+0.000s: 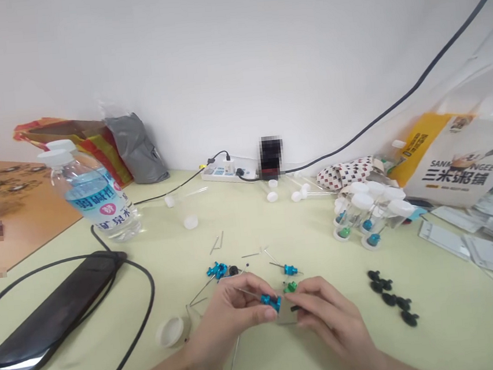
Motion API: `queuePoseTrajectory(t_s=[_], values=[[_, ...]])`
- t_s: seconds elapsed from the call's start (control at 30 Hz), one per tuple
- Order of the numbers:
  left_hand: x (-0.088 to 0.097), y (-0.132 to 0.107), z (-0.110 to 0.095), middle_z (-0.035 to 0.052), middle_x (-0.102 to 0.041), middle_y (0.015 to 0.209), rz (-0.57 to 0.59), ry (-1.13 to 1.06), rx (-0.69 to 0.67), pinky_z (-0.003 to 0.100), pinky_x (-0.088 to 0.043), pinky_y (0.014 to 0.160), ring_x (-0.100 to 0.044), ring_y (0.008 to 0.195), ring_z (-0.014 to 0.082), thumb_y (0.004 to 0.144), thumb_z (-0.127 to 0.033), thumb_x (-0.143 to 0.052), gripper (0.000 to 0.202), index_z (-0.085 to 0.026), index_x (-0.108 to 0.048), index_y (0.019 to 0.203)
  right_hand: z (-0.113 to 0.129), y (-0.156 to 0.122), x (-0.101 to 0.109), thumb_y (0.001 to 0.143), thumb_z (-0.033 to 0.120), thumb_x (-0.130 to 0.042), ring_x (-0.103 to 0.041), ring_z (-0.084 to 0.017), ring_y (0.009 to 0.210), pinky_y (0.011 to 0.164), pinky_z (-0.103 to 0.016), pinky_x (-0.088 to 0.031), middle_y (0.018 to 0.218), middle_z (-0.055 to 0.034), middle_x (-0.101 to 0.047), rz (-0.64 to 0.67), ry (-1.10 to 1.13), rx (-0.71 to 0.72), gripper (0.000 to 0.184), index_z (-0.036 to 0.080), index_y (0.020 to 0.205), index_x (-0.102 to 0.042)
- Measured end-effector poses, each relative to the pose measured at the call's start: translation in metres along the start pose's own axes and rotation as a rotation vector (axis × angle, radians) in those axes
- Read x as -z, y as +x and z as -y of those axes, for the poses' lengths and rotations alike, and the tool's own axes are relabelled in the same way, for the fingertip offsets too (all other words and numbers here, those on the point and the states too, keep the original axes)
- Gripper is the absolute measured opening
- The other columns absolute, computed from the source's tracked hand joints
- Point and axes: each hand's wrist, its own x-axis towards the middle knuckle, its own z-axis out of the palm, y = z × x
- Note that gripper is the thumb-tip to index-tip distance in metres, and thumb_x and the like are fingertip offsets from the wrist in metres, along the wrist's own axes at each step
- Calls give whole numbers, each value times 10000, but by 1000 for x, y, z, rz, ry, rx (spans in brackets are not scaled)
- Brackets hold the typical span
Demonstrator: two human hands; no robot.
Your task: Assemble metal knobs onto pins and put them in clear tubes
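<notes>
My left hand (229, 320) is closed, pinching a blue fitting (270, 302) between thumb and fingers, with a thin pin (249, 294) sticking out of it toward the left. My right hand (329, 316) is curled in just beside that fitting, its fingertips (299, 301) near a small dark piece (294, 308); I cannot tell whether it grips anything. Under the hands lies a grey square (286, 318), and a green fitting (290, 287) sits just beyond them.

Farther up the desk (451, 322), two more blue fittings (217, 270) (289, 270) lie among loose pins (216, 244). A white cap (170, 332) sits left of my hands, beside a black cable (149, 287) and a dark pouch (54, 314). To the right is a cluster of black rubber pieces (390, 294), and past it are capped clear vials (367, 214) holding coloured parts. Flat packets (492, 245) are stacked at the right edge.

At the back are a water bottle (94, 194), a power strip (223, 172), a grey bag (134, 149) and a printed paper bag (457, 153) against the wall.
</notes>
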Motion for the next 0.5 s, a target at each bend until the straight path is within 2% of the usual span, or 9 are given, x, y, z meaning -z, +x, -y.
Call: queuePoseTrajectory(t_s=[0.13, 0.3, 0.5], values=[[1, 1, 0, 17, -673, 711, 9, 20, -19, 205, -464, 635, -597, 651, 109, 631, -125, -776, 156, -169, -704, 762, 4, -3, 0, 900, 76, -398, -591, -160, 871, 699, -272, -532, 1058, -98, -528, 19, 7, -20, 427, 246, 1285, -470], [-1, -2, 5, 26, -696, 745, 40, 30, -4, 201, -485, 660, -622, 690, 116, 640, -101, -765, 172, -166, -708, 789, 8, -6, 1, 859, 77, -519, -604, -160, 896, 705, -275, -561, 997, -66, -598, -74, 117, -19, 344, 245, 1159, -522], [-7, -5, 6, 28, -710, 771, 50, 23, 7, 213, -503, 689, -649, 726, 132, 643, -89, -760, 177, -168, -700, 789, 12, -7, 5, 827, 71, -573, -590, -184, 923, 688, -310, -567, 993, -83, -576, -114, -20, 60, 375, 246, 1156, -539]])
